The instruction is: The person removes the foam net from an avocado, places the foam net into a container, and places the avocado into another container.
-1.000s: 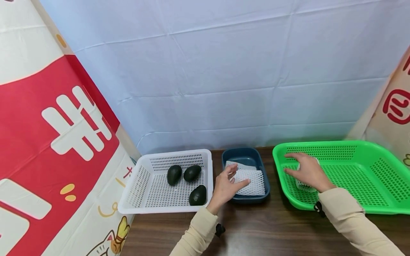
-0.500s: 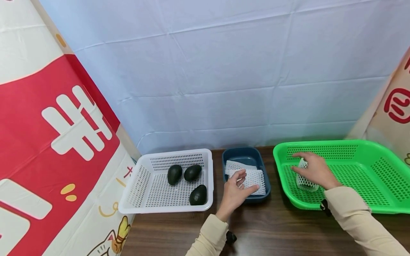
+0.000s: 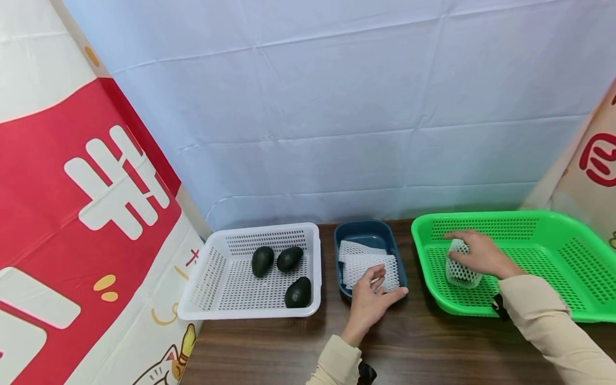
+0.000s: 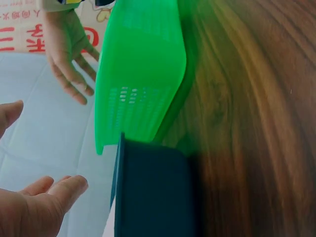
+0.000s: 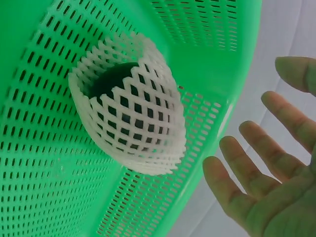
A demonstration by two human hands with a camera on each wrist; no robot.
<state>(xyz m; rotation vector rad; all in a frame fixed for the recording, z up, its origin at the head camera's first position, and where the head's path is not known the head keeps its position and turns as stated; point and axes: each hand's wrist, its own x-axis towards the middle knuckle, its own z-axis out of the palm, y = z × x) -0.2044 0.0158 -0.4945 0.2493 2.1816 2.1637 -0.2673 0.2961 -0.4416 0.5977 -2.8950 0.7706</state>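
Observation:
In the right wrist view, an avocado in a white foam net sleeve (image 5: pixel 140 113) lies in the green basket (image 5: pixel 54 158). My right hand (image 5: pixel 266 182) is beside it, fingers spread and apart from it. From the head view that same right hand (image 3: pixel 481 255) overlaps the netted avocado (image 3: pixel 461 271). My left hand (image 3: pixel 370 305) is over the near edge of the dark blue tray (image 3: pixel 368 229), thumb and fingers apart, holding nothing. Flat white foam net sleeves (image 3: pixel 372 270) lie in that tray, partly behind the left fingers.
A white basket (image 3: pixel 247 314) at the left holds three avocados (image 3: pixel 298 292). All the containers stand in a row on a dark wooden table (image 3: pixel 269 347). Behind them hangs a pale cloth (image 3: pixel 308 117), with a printed red and white cloth (image 3: pixel 43 182) on the left.
My left hand has moved right and nearer the body, along the blue tray. My right hand has drawn to the right, leaving more of the netted avocado showing.

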